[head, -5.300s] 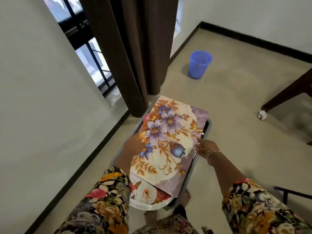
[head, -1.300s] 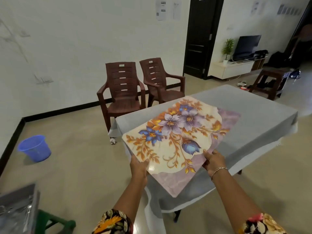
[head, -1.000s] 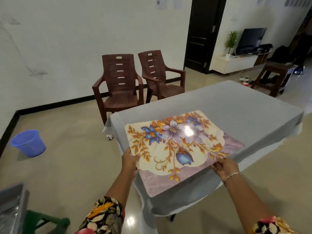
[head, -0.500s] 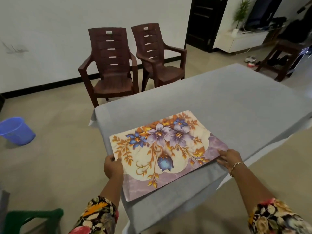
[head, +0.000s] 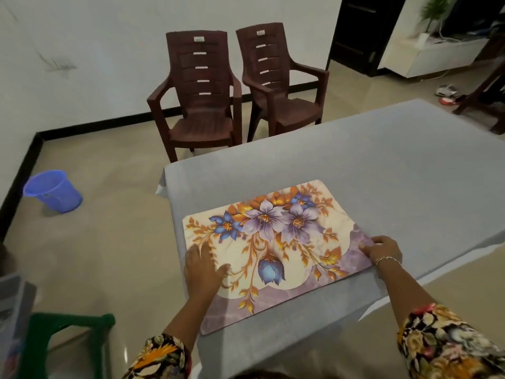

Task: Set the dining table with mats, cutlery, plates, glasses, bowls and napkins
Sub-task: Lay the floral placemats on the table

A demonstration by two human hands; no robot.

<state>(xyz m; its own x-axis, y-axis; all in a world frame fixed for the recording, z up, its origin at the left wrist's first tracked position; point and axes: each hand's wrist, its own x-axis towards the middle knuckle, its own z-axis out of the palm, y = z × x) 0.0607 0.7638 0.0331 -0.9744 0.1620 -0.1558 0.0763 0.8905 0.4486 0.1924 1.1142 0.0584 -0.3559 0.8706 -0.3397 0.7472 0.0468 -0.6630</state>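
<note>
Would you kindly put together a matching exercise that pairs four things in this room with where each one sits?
Things:
1. blue plastic bucket
2. two brown plastic armchairs
3. floral rectangular placemat
4. green plastic stool

Places:
A. flat on the grey tablecloth
B. bottom left corner of the view
C. on the floor by the black skirting
D. side by side beyond that tablecloth

Pairs: 1-C, 2-D, 3-A, 4-B.
</note>
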